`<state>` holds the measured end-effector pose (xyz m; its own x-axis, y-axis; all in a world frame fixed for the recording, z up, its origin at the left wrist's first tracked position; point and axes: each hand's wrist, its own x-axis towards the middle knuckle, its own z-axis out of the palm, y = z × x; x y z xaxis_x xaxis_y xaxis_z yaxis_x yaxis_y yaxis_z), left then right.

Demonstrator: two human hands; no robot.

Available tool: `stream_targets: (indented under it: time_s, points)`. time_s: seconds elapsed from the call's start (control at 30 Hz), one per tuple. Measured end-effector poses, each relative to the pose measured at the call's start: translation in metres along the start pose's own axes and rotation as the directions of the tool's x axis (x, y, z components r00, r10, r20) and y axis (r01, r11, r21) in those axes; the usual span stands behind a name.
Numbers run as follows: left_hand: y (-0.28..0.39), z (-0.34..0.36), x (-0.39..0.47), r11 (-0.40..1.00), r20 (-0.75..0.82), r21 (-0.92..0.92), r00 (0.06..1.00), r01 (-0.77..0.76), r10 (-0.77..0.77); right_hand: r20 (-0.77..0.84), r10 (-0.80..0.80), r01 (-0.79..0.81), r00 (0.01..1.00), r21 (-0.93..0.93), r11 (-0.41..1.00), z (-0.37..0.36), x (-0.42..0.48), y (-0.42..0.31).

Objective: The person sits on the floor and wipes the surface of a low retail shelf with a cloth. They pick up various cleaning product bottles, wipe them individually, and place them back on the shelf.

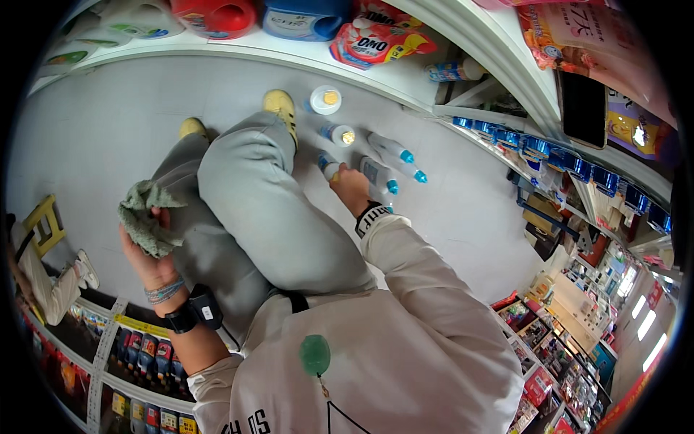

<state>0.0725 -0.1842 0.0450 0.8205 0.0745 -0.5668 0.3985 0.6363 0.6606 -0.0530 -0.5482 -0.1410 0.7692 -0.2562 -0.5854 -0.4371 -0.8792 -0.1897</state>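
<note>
My left hand (145, 260) holds a crumpled grey-green cloth (149, 219) above my left leg. Out to the right of my knee, my right hand (351, 187) grips the top of a plastic bottle (326, 163) with a blue label; my fingers hide most of its cap. Just beyond stands a similar bottle with a yellow-topped white cap (344, 135), and farther out a wider white container (325, 100). To the right of my hand are several clear bottles (378, 172) with turquoise nozzle caps, one partly hidden behind my wrist.
A low white shelf (217, 50) ahead carries detergent jugs (306, 20) and OMO pouches (374, 43). A phone (583, 108) lies on the right-hand shelf. Behind my left side are racks of dark bottles (146, 352). Another person's leg (59, 293) shows at far left beside a yellow stool (47, 225).
</note>
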Motion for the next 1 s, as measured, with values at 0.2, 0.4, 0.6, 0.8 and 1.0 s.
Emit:
stream_targets:
  time_s: [0.2,0.4,0.6,0.8,1.0]
  points:
    - [-0.005,0.004,0.01,0.996,0.103,-0.093,0.995,0.015,-0.006,0.135,-0.044,0.052,0.99,-0.058,0.997,-0.022,-0.002,0.004]
    - [-0.005,0.005,0.001,0.984,0.121,-0.178,0.992,-0.002,0.024,-0.201,0.051,0.038,0.978,0.417,0.908,-0.14,-0.013,0.025]
    - [-0.004,0.003,0.005,0.991,0.098,-0.134,0.995,0.008,0.005,-0.713,0.495,0.585,0.497,0.697,0.415,-0.241,0.085,0.11]
    - [-0.01,0.005,0.005,0.992,0.024,-0.126,1.0,-0.016,0.019,-0.734,0.587,0.707,0.342,0.612,0.354,-0.277,0.145,0.159]
    - [-0.005,0.019,0.001,0.98,-0.021,-0.199,1.0,-0.016,0.012,-0.872,0.378,-0.015,0.31,0.393,0.92,-0.263,0.182,0.203]
